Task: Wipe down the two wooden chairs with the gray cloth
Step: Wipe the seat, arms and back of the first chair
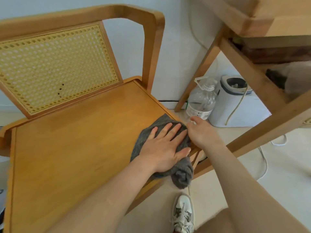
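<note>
A wooden chair with a woven cane back fills the left of the view, its flat seat facing me. The gray cloth lies on the seat's right edge, with one end hanging over the side. My left hand presses flat on the cloth with fingers spread. My right hand grips the chair's right edge next to the cloth, fingers curled around the rim. No second chair is in view.
A wooden table stands at the right, its legs slanting down beside the chair. Under it stand a clear plastic bottle and a white appliance with cables on the floor. My shoe is below.
</note>
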Available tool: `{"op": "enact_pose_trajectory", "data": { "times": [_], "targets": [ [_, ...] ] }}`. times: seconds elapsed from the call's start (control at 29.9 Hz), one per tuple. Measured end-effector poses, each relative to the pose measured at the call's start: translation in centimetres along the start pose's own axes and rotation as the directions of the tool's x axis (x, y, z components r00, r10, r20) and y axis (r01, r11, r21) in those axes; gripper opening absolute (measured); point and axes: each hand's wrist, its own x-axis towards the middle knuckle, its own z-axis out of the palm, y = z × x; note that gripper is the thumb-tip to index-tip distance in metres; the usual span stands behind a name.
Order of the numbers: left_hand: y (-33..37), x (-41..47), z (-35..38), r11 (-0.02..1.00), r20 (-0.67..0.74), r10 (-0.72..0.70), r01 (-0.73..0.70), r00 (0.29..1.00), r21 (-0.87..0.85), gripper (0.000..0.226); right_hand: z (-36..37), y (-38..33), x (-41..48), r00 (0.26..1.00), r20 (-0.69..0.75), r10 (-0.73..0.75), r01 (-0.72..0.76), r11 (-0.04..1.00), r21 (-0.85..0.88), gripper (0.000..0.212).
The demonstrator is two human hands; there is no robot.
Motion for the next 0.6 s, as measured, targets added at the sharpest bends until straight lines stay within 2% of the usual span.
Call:
{"op": "enact_pose_trajectory", "data": {
  "times": [0.13, 0.23, 0.33, 0.4, 0.47, 0.53, 0.57, 0.6],
  "targets": [
    [-1.2, 2.5, -0.5, 1.000, -0.063, -0.001, 0.000, 0.998, -0.014, 0.058, 0.7, -0.1, 0.2, 1.000, -0.023, -0.007, 0.007, 1.000, 0.005, 0.048],
    [-2.9, 3.5, -1.1, 0.999, -0.105, -0.049, 0.047, 0.993, -0.025, 0.057, 1.2, 0.2, 0.3, 0.999, -0.033, -0.015, 0.013, 0.998, -0.062, 0.036],
    [-7.2, 3.6, -1.6, 0.980, -0.125, -0.200, 0.198, 0.972, -0.028, 0.057, 1.7, 0.6, 0.4, 0.999, -0.036, -0.036, 0.030, 0.989, -0.142, 0.031],
    [-11.3, 3.1, -2.1, 0.927, -0.119, -0.374, 0.369, 0.920, -0.066, 0.058, 2.0, 0.6, 0.4, 0.998, -0.042, -0.051, 0.043, 0.985, -0.164, 0.031],
    [-14.4, 2.6, -2.8, 0.831, -0.094, -0.554, 0.543, 0.827, -0.123, 0.060, 2.2, 0.4, 0.4, 0.997, -0.050, -0.061, 0.050, 0.979, -0.197, 0.031],
    [-14.4, 2.5, -3.1, 0.765, -0.066, -0.639, 0.626, 0.766, -0.150, 0.060, 2.4, 0.1, 0.6, 0.997, -0.051, -0.066, 0.052, 0.971, -0.232, 0.031],
    [-13.0, 2.6, -3.0, 0.783, -0.059, -0.618, 0.606, 0.784, -0.140, 0.059, 2.5, -0.2, 0.8, 0.997, -0.048, -0.058, 0.045, 0.969, -0.241, 0.031],
    [-11.1, 2.3, -2.6, 0.832, -0.061, -0.552, 0.544, 0.832, -0.113, 0.059, 2.8, -0.4, 1.0, 0.998, -0.038, -0.051, 0.040, 0.967, -0.250, 0.029]
  ]
}}
